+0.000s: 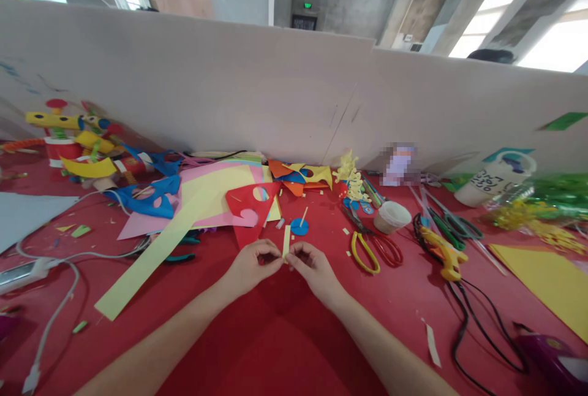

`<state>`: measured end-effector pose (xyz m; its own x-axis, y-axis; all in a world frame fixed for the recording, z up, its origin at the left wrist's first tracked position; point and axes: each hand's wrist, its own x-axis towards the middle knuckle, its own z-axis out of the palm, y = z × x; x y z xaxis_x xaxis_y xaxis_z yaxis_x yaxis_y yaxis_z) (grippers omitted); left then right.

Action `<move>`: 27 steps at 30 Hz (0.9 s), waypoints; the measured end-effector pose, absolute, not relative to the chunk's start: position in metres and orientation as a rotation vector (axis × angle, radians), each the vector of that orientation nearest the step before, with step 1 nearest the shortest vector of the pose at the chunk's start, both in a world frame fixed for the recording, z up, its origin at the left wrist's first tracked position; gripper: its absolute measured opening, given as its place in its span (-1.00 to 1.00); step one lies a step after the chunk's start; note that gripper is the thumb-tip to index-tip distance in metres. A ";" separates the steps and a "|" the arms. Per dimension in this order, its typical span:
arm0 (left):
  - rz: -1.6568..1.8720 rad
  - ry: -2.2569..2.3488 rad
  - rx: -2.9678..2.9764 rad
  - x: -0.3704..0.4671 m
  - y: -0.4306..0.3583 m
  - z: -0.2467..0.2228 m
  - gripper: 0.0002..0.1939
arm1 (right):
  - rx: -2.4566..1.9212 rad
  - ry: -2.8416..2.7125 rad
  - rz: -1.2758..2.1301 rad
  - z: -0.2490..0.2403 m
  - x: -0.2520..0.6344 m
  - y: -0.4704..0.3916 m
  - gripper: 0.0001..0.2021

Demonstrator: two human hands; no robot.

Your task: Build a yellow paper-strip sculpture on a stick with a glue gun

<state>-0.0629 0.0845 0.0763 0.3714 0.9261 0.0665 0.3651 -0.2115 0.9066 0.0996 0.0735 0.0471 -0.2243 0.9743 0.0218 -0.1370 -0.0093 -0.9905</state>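
A narrow pale yellow paper strip (pixel 286 239) stands up between my two hands, over the red table. My left hand (pixel 257 266) pinches its lower end from one side, thumb and forefinger together. From the other side my right hand (pixel 310 266) pinches the same end, and the fingertips of both hands nearly touch. Just beyond the strip lies a blue paper disc (pixel 299 227) with a thin stick (pixel 304 217) on it. A red paper mask shape (pixel 243 233) with cut-out holes is behind my left hand.
Yellow-handled scissors (pixel 366 254), red-handled scissors (pixel 390 250) and a paper cup (pixel 392 217) are to the right. Farther right lies a yellow glue gun (pixel 443 252) with a black cord. Coloured paper sheets (pixel 202 190), a white cable (pixel 73 267) and paper toys (pixel 64 148) are at left.
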 end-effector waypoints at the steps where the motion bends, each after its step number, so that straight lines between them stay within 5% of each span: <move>1: 0.813 1.137 1.760 -0.063 0.084 0.076 -0.86 | -0.989 -1.265 1.423 0.047 0.100 0.073 -0.80; 7: 0.847 1.121 1.735 -0.064 0.085 0.067 -0.81 | -1.032 -1.293 1.319 0.046 0.098 0.072 -0.82; 16: 0.843 1.184 1.876 -0.063 0.082 0.076 -0.87 | -1.054 -1.698 0.610 0.051 0.106 0.066 -0.93; 27: 0.679 1.072 2.235 -0.070 0.083 0.091 -0.84 | -1.046 -1.725 0.759 0.052 0.105 0.069 -0.92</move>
